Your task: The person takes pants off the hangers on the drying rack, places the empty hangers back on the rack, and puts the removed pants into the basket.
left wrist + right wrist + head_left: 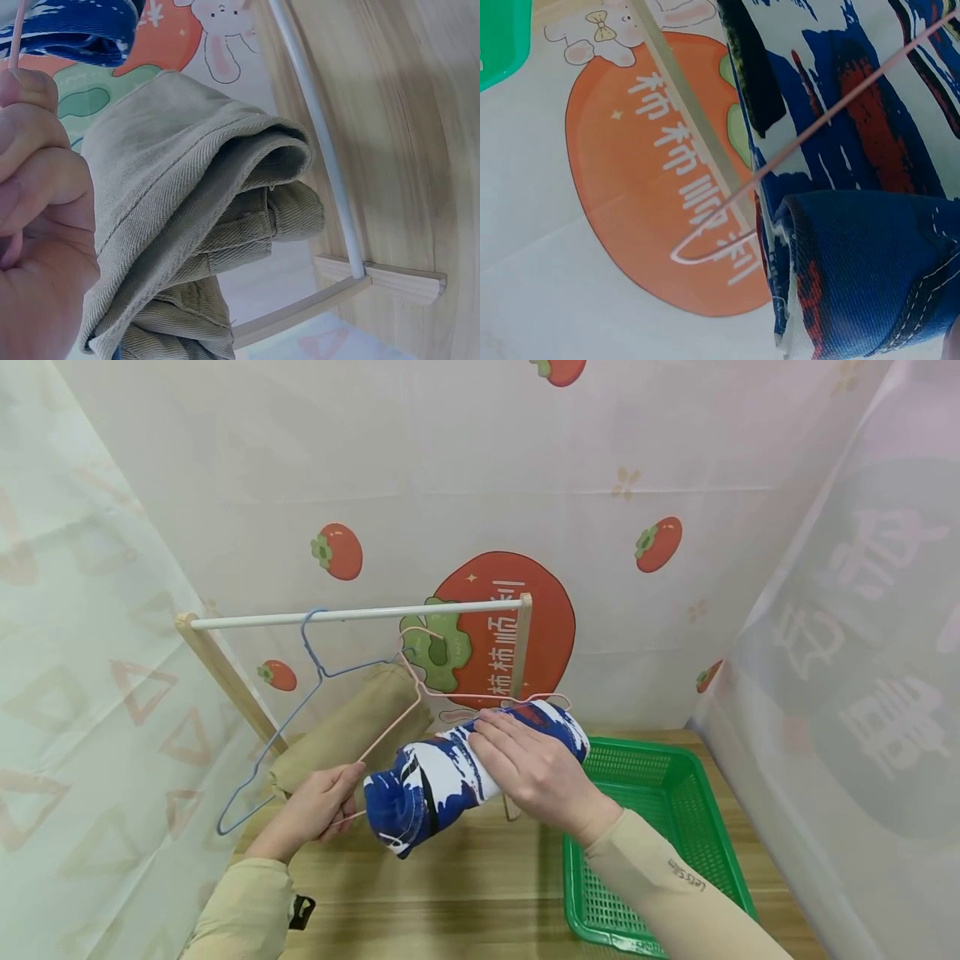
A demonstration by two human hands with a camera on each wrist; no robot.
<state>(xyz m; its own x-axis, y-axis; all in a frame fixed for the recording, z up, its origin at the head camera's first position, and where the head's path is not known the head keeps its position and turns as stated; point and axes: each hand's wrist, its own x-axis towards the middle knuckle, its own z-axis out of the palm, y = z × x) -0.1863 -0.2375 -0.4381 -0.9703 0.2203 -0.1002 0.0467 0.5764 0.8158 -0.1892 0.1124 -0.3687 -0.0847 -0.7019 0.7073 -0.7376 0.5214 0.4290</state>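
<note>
My left hand (318,806) grips a pink wire hanger (390,727) by its lower left corner, with the fingers curled round the wire. Folded over the hanger's bottom bar are blue-and-white patterned denim trousers (457,768), with red and black streaks. Across their upper side lies my right hand (532,768), the fingers bent over the cloth and the thumb mostly hidden. In the right wrist view the pink wire runs in front of the trousers (870,277). Khaki trousers (172,165) hang just beyond my left hand, folded over a blue hanger (281,727).
The blue hanger hooks onto a rack's white rail (390,612), held by a wooden post (232,681) on the left and another on the right. A green plastic basket (723,827) stands on the wooden table (450,910) at right. Printed curtains surround the table.
</note>
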